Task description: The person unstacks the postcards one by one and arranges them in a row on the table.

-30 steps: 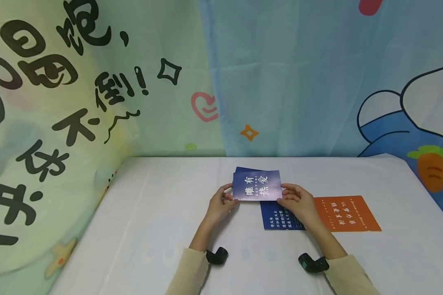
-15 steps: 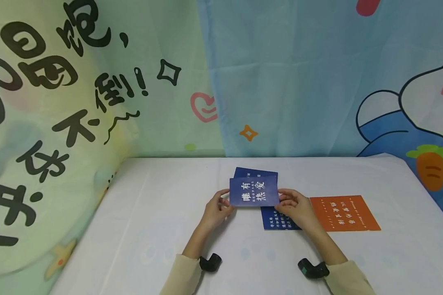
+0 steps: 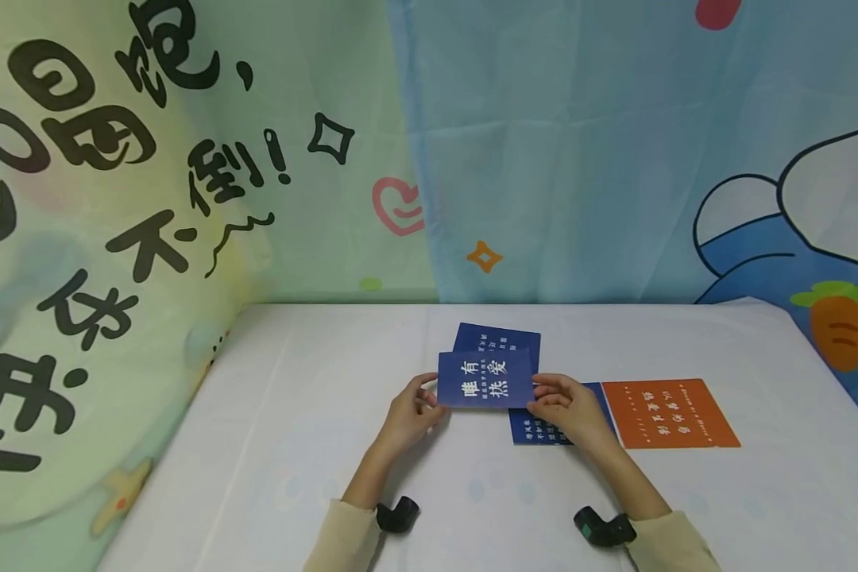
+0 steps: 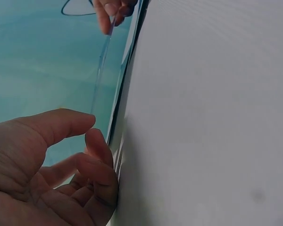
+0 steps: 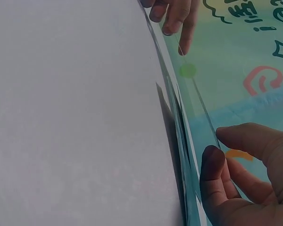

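Both hands hold a dark blue card (image 3: pixel 486 380) with white characters above the white table. My left hand (image 3: pixel 409 413) pinches its left edge, and my right hand (image 3: pixel 570 409) pinches the right edge. Seen edge-on in the left wrist view, the card (image 4: pixel 101 66) is a thin line running between the two hands. Behind it lies another blue card (image 3: pixel 500 338), partly covered. A third blue card (image 3: pixel 539 429) is on the table beneath the right hand, which hides part of it. To its right, an orange card (image 3: pixel 675 413) with white writing lies flat.
A white cloth covers the table (image 3: pixel 257 445). At the back hangs a printed curtain (image 3: pixel 579 159) in blue and green. Black cameras are strapped to the left wrist (image 3: pixel 398 515) and the right wrist (image 3: pixel 604 527).
Both hands have brought the held card slightly toward the person and to the left. More of the blue card behind it now shows.
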A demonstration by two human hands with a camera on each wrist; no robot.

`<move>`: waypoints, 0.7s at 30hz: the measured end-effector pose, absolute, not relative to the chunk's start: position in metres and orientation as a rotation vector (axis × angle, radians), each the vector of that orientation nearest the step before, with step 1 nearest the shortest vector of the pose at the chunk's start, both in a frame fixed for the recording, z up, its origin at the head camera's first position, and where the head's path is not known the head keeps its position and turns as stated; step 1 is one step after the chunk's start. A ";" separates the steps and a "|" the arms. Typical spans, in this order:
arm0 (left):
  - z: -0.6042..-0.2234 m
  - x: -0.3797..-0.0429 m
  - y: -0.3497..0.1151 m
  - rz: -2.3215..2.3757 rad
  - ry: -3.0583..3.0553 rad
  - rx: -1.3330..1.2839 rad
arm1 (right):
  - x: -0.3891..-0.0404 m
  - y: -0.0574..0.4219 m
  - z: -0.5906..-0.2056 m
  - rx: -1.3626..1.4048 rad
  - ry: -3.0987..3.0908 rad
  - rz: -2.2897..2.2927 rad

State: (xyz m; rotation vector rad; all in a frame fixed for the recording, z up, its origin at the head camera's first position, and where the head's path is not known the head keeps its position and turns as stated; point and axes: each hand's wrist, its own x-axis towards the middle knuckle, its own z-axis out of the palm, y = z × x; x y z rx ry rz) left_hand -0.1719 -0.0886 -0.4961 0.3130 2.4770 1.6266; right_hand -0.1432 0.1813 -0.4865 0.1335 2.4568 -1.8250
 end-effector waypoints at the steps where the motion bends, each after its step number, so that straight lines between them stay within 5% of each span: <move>1: -0.496 -0.171 -0.090 1.628 2.475 0.316 | -0.143 0.181 -0.487 0.132 2.455 -1.826; 21: -0.492 -0.157 -0.108 1.518 2.521 0.321 | -0.139 0.169 -0.488 0.044 2.389 -1.873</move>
